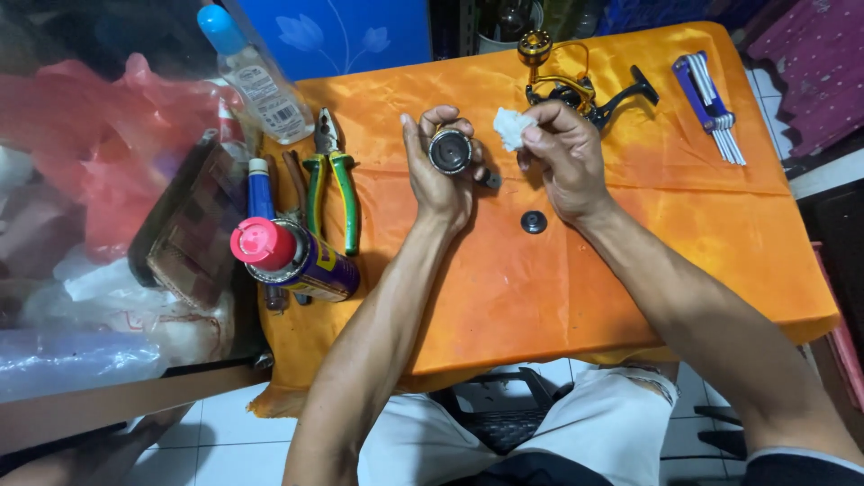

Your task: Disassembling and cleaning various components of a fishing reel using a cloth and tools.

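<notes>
Head view: spool off the reel, cleaning in hand.
Left hand [438, 175] clamps the spool [450, 149] above tabletop [540, 288] centre; right hand [562, 157] pinches a wad [509, 128]. Reel [576, 85] lies at 12 o'clock, cap [534, 221] loose at 6; reassembly looks left to do.

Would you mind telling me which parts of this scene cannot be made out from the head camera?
- Round metal part: its sides and back, wrapped by the left hand.
- White wad: mostly covered by the right hand.
- Fishing reel: lower body behind the right hand.
- Clear bottle: top cut off by the picture's edge.
- Spray can: print too small.
</notes>
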